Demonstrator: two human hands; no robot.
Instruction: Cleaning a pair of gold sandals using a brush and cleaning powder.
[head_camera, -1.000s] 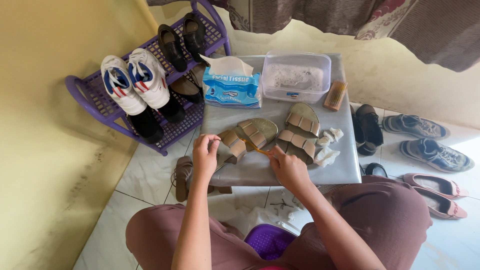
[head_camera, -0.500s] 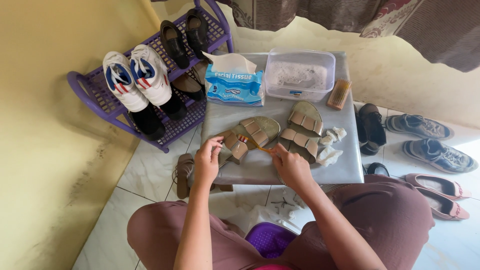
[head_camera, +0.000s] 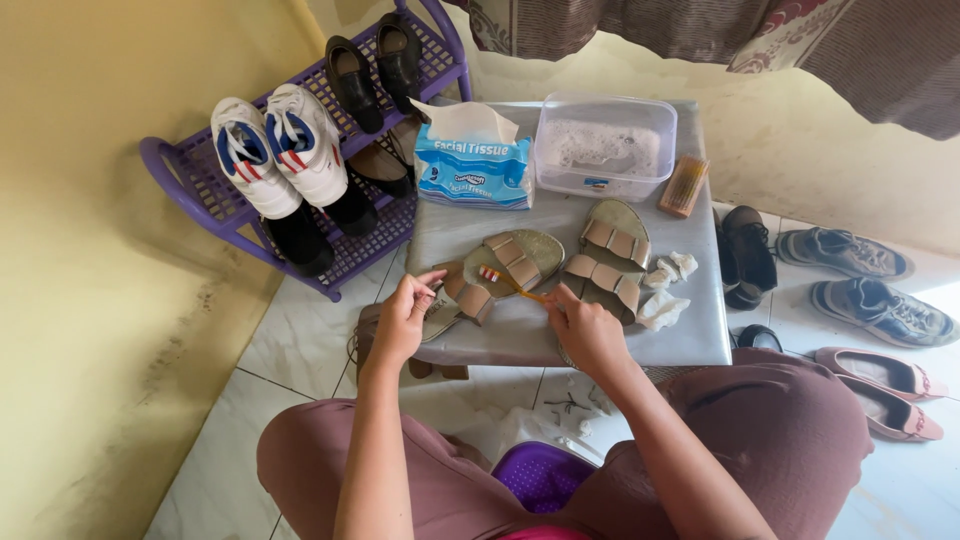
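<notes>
The left hand (head_camera: 405, 318) pinches the heel end of a tan sandal (head_camera: 495, 272), its grip closed on the sole edge where it overhangs the front of the grey desk (head_camera: 560, 335). The right hand (head_camera: 585, 330) has its grip closed around the handle of a toothbrush (head_camera: 512, 284), whose head rests on the sandal's straps. The sandal lies on the desk's near left part, toe pointing away from the person, tilted toward the right.

Just to its right lies the second sandal (head_camera: 610, 258), flat on the desk, with crumpled white tissues (head_camera: 668, 290) touching its right side. Behind both, at the far edge, stand a blue tissue pack (head_camera: 472, 172), a clear plastic tub (head_camera: 605, 147) holding foamy water, and a wooden scrub brush (head_camera: 684, 186) beside the tub.

To the left of the desk a purple shoe rack (head_camera: 195, 190) carries white sneakers (head_camera: 280, 155) and black shoes (head_camera: 378, 65). On the tiled floor to the right lie more shoes: a black pair (head_camera: 748, 255), grey sneakers (head_camera: 865, 285) and pink flats (head_camera: 880, 390). A purple basin (head_camera: 540, 475) sits between the person's knees.
</notes>
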